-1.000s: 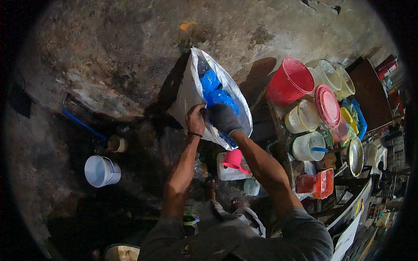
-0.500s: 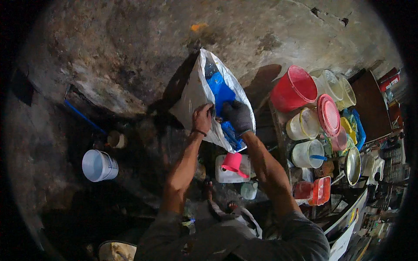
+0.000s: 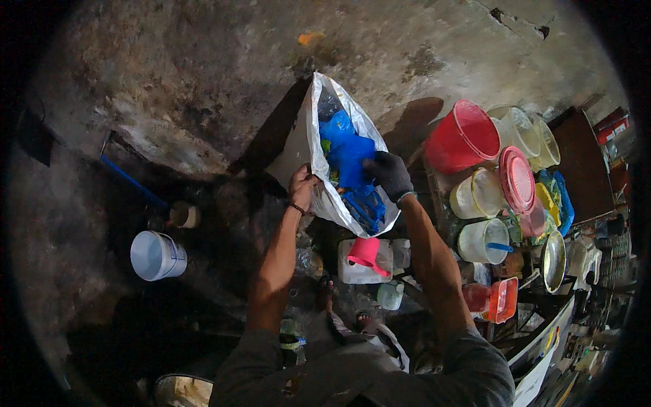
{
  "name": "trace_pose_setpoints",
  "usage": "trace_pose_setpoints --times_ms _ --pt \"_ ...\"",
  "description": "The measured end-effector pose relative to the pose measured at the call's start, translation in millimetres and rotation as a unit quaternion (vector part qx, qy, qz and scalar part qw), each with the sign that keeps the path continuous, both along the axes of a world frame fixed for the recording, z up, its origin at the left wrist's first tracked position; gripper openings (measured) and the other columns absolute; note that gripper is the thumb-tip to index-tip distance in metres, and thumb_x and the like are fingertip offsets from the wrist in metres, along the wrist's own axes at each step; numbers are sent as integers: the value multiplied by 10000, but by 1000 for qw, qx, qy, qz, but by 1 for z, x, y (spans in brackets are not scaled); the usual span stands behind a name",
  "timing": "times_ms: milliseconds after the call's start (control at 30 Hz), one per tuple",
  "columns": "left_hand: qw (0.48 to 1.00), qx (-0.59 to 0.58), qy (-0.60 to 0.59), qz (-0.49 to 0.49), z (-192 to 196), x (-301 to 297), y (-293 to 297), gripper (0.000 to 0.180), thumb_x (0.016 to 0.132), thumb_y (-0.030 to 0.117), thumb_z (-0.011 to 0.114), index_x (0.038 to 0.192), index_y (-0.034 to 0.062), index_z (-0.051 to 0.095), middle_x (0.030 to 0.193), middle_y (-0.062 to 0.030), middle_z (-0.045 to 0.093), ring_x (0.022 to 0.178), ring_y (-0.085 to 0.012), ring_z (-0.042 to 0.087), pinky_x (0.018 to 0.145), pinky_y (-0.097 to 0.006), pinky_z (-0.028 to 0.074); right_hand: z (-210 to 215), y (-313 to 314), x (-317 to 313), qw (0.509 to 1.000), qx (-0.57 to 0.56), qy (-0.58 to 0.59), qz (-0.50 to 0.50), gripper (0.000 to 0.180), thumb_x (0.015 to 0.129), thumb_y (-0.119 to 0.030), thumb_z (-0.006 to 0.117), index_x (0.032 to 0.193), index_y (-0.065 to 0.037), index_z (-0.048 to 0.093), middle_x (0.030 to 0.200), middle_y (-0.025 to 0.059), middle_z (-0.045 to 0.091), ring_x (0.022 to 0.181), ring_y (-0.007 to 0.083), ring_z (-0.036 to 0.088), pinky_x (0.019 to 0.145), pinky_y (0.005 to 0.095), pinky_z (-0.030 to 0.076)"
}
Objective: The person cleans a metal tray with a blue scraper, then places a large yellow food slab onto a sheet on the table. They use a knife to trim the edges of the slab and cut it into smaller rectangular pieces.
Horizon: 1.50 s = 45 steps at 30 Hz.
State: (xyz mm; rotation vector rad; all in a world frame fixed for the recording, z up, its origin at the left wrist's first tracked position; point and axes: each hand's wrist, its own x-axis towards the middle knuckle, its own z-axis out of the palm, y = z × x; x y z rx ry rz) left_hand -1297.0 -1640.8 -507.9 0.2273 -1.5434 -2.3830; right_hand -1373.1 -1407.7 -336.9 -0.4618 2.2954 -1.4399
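Note:
A white woven sack (image 3: 324, 119) stands open against the wall, with blue plastic pieces (image 3: 349, 154) inside. My bare left hand (image 3: 300, 186) grips the sack's near left edge and holds the mouth apart. My right hand (image 3: 388, 173), in a dark glove, is inside the mouth and closed on the blue plastic. Below the sack sits a white jerrycan (image 3: 354, 268) with a pink funnel (image 3: 365, 252) in its top.
A red bucket (image 3: 464, 138) and several clear and white tubs (image 3: 481, 241) with lids crowd a shelf at the right. A white bucket (image 3: 156, 256) stands on the floor at the left, near a blue pipe (image 3: 132, 182). A stained wall fills the upper picture.
The gloved right hand has shifted slightly right and deeper among the blue plastic in the sack. The left hand keeps its grip on the sack's edge.

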Motion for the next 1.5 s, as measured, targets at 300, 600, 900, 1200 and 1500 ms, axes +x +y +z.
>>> trace_pose_setpoints --times_ms 300,600,900,1200,1500 --pt "986 154 61 -15 -24 23 -11 400 934 9 569 1330 64 562 1200 -62 662 1069 -210 649 907 -368 552 -5 -59 10 994 43 -2 101 397 890 -353 761 1068 -1 711 821 79 696 723 133 627 697 322 511" --pt "949 305 -69 -40 -24 27 -39 317 922 1 620 1222 99 598 1218 -95 671 1084 -262 661 922 -450 550 -37 -51 12 926 199 256 193 323 855 -355 726 1056 -104 747 1061 152 730 995 303 699 889 418 528" --pt "955 287 -78 5 -16 30 -32 296 952 54 622 1243 105 600 1245 -97 659 1142 -260 640 944 -441 546 -15 -19 -28 937 185 295 4 377 836 -370 736 1034 -49 753 951 183 736 876 325 727 814 404 565" --pt "961 269 -52 -35 -17 50 -62 347 953 106 648 1289 94 562 1259 -108 647 1141 -276 628 959 -430 512 19 69 -17 970 77 191 -131 428 832 -358 757 1106 -30 735 944 142 763 862 196 730 814 375 550" --pt "939 146 -284 129 -77 150 -8 400 965 275 657 1326 135 559 1275 -135 608 1113 -292 618 936 -452 528 81 204 155 731 185 654 -57 413 722 -152 735 1132 -198 746 1012 50 630 951 272 598 802 387 503"
